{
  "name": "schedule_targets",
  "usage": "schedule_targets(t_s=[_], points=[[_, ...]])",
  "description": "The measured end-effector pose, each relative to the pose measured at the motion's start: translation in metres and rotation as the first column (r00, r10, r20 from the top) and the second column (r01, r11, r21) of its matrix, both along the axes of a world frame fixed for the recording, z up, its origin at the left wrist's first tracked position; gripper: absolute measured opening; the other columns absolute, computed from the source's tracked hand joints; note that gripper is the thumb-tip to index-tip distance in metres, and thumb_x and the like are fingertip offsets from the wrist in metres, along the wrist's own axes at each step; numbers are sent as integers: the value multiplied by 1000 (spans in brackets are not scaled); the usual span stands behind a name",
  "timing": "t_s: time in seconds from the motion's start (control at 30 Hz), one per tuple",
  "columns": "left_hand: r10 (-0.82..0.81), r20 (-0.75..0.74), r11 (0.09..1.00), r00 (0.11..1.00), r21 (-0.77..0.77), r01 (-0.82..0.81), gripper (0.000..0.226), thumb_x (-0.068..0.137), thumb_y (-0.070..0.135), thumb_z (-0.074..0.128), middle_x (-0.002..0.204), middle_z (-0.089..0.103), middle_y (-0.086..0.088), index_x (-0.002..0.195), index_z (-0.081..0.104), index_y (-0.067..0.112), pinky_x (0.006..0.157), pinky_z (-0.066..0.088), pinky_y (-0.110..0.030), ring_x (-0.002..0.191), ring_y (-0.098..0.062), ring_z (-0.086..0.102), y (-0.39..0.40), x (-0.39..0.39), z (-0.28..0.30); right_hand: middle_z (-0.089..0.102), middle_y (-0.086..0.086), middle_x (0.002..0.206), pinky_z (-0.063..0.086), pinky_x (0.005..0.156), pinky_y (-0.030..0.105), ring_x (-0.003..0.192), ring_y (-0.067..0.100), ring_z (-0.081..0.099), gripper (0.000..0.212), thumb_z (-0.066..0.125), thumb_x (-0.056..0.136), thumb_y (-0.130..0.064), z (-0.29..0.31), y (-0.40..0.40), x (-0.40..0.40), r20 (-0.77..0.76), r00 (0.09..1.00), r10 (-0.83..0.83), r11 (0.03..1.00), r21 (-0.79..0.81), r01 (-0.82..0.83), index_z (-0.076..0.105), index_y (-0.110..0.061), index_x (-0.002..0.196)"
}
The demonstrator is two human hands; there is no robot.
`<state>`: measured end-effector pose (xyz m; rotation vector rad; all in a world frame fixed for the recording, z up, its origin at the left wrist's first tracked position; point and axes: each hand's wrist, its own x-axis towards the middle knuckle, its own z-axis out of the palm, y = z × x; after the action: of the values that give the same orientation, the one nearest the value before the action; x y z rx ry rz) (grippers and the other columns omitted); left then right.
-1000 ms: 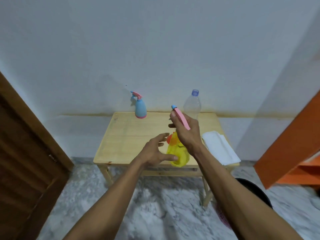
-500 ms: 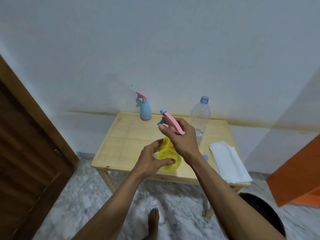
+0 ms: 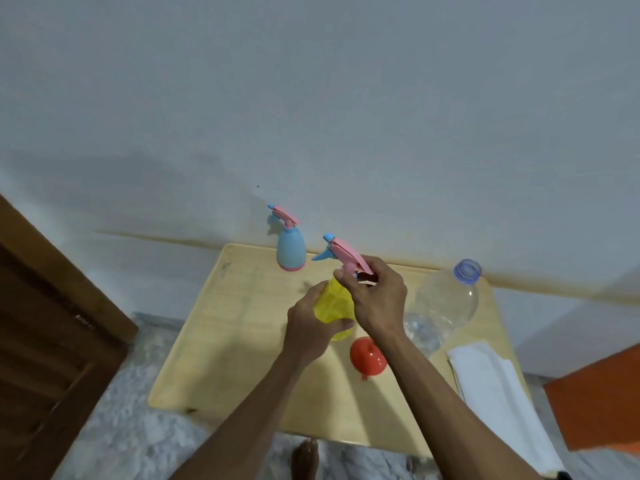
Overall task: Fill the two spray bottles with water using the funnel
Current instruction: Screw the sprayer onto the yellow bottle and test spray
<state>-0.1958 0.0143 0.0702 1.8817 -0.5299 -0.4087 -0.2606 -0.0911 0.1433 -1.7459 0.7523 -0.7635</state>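
My left hand (image 3: 308,330) wraps around the body of a yellow spray bottle (image 3: 333,306) above the middle of the wooden table (image 3: 221,344). My right hand (image 3: 379,299) grips that bottle's pink and blue spray head (image 3: 341,252) at its neck. A red funnel (image 3: 367,356) lies on the table just below my hands. A blue spray bottle (image 3: 290,245) with its pink head on stands at the table's back edge. A clear water bottle (image 3: 446,301) with a blue cap stands to the right.
A folded white cloth (image 3: 491,393) lies on the table's right front corner. A brown wooden door (image 3: 45,341) stands at the left, an orange panel (image 3: 599,400) at the right. The wall is right behind the table. My bare foot (image 3: 304,459) shows on the marble floor.
The view has tilted down and closer to the table. My left hand has closed around the yellow bottle, and the red funnel has come into sight below my hands.
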Motion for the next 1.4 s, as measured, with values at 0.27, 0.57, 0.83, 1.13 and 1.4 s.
schedule_targets(t_s=[0.27, 0.57, 0.83, 1.13, 1.4], points=[[-47, 18, 998, 999, 47, 46, 71, 70, 30, 90, 112, 70, 6, 133, 59, 20, 77, 43, -12, 103, -13, 64, -84, 103, -21, 73, -11, 88, 54, 74, 25, 88, 6, 68, 25, 84, 80, -19, -19, -71, 98, -40, 998, -44, 999, 28, 46, 73, -23, 102], [23, 2, 991, 1000, 128, -23, 67, 68, 21, 89, 104, 72, 0, 129, 62, 14, 71, 38, -10, 93, -14, 64, -130, 152, -57, 71, -3, 90, 58, 77, 44, 90, 20, 69, 30, 84, 79, -11, -66, -106, 153, -83, 993, -83, 989, 113, 92, 63, -24, 94], [66, -74, 993, 995, 100, -59, 54, 72, 11, 86, 96, 67, 10, 121, 67, 18, 66, 37, 0, 86, -6, 60, -138, 161, -63, 69, -4, 92, 59, 80, 43, 91, 22, 69, 28, 82, 81, -8, -80, -111, 169, -105, 991, -78, 991, 98, 88, 63, -22, 97], [75, -125, 996, 989, 60, -68, 53, 76, 1, 84, 103, 69, 5, 124, 66, 14, 63, 41, 0, 80, 4, 61, -141, 169, -73, 68, -7, 92, 59, 77, 35, 90, 16, 67, 31, 83, 80, -8, -83, -111, 179, -125, 988, -93, 989, 102, 106, 62, -21, 98], [63, -104, 997, 993, 58, -57, 63, 73, 16, 88, 114, 72, 5, 131, 62, 24, 85, 53, -21, 101, -12, 67, -140, 169, -86, 68, -5, 93, 55, 76, 19, 92, 13, 66, 29, 83, 82, -8, -78, -111, 177, -153, 985, -73, 991, 98, 89, 61, -18, 98]])
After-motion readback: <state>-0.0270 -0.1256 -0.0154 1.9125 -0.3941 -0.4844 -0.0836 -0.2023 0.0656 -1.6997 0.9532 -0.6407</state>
